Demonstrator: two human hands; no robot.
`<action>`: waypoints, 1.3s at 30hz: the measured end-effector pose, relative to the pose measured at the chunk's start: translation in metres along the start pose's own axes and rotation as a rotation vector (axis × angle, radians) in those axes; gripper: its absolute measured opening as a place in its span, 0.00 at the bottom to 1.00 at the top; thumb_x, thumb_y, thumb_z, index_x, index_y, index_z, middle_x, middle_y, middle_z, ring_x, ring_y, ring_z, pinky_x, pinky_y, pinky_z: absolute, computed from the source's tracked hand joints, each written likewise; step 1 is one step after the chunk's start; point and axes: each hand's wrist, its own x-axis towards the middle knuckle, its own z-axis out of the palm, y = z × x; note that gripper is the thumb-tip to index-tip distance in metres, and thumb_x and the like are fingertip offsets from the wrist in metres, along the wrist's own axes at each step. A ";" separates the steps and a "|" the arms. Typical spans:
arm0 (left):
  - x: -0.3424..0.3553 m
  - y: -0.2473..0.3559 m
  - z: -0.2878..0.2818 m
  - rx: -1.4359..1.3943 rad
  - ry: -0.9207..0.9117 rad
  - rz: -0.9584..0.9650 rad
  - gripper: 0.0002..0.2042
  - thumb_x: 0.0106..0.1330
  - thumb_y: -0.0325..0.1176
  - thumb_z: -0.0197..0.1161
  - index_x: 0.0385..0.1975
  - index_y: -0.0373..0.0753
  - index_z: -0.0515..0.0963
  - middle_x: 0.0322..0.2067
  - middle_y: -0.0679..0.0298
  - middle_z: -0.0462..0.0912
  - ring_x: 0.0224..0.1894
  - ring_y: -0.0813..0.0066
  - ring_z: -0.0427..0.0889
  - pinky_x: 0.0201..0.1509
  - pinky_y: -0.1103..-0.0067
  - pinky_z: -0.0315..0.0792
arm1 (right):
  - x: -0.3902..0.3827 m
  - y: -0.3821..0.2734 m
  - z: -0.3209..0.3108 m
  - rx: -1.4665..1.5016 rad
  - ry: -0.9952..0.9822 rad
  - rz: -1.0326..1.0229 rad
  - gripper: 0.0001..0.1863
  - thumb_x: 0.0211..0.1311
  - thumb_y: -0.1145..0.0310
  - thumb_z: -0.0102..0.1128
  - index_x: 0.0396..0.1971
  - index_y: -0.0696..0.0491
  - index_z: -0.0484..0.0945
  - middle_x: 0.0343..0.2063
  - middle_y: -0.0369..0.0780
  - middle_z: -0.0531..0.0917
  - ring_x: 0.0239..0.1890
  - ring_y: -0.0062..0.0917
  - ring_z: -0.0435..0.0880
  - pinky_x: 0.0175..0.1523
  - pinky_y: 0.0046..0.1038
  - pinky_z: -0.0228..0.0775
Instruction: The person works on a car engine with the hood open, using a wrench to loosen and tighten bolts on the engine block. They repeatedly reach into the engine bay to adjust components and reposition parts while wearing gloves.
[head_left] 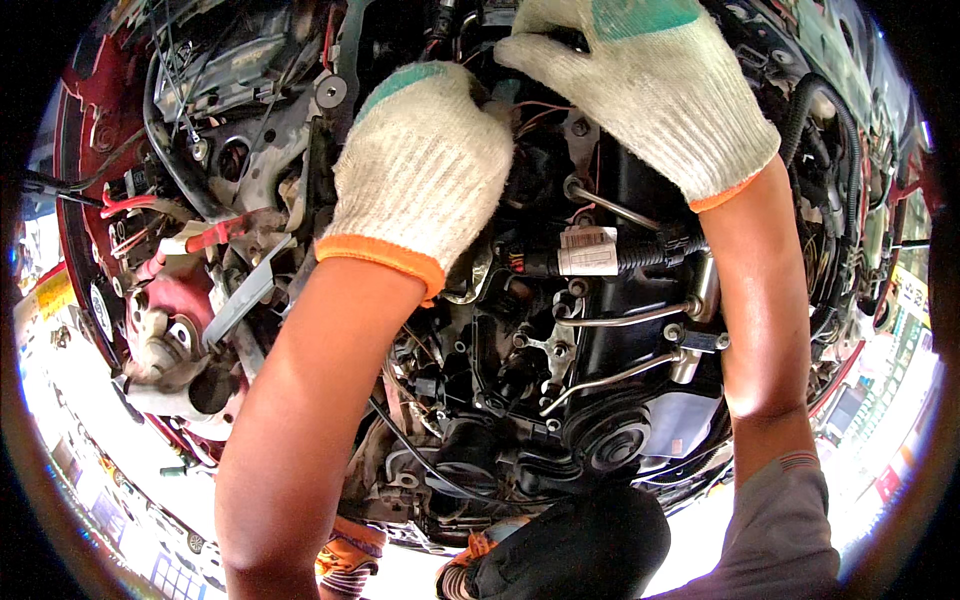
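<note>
Pale gloves [665, 130] are worn on both hands. The left hand [425, 145] is curled; the right hand [615, 75] is bent, with a small gap by the thumb. The fingertips are hidden, so what is held cannot be told. The black engine [630, 295] is seen below and between them. On its wire bundle [650, 252], a white label [587, 250] is marked with black bars and tiny print.
</note>
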 end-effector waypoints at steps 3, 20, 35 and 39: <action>-0.001 -0.007 0.001 0.002 0.029 0.042 0.20 0.69 0.47 0.60 0.44 0.33 0.84 0.42 0.41 0.85 0.49 0.39 0.82 0.54 0.55 0.76 | 0.001 -0.004 -0.002 0.034 -0.010 0.083 0.11 0.62 0.61 0.70 0.35 0.54 0.88 0.34 0.39 0.86 0.43 0.34 0.85 0.48 0.33 0.80; 0.010 -0.014 -0.001 0.198 0.075 0.266 0.19 0.69 0.45 0.61 0.36 0.31 0.84 0.36 0.40 0.85 0.45 0.39 0.83 0.51 0.54 0.75 | 0.001 -0.017 -0.014 0.063 -0.047 0.198 0.14 0.68 0.58 0.64 0.38 0.54 0.86 0.35 0.42 0.87 0.43 0.37 0.86 0.52 0.35 0.80; -0.005 -0.001 0.016 0.076 0.157 0.063 0.18 0.70 0.46 0.61 0.39 0.35 0.86 0.37 0.44 0.86 0.44 0.42 0.85 0.49 0.57 0.78 | 0.002 -0.010 -0.003 0.030 0.073 -0.022 0.12 0.64 0.61 0.67 0.35 0.55 0.87 0.34 0.42 0.87 0.41 0.36 0.87 0.48 0.35 0.80; -0.002 -0.004 0.027 0.110 0.195 0.187 0.17 0.69 0.45 0.62 0.40 0.35 0.86 0.39 0.44 0.86 0.46 0.43 0.84 0.50 0.59 0.78 | -0.003 -0.024 -0.015 0.108 -0.081 0.291 0.12 0.64 0.62 0.67 0.35 0.56 0.87 0.33 0.43 0.87 0.41 0.37 0.87 0.48 0.35 0.80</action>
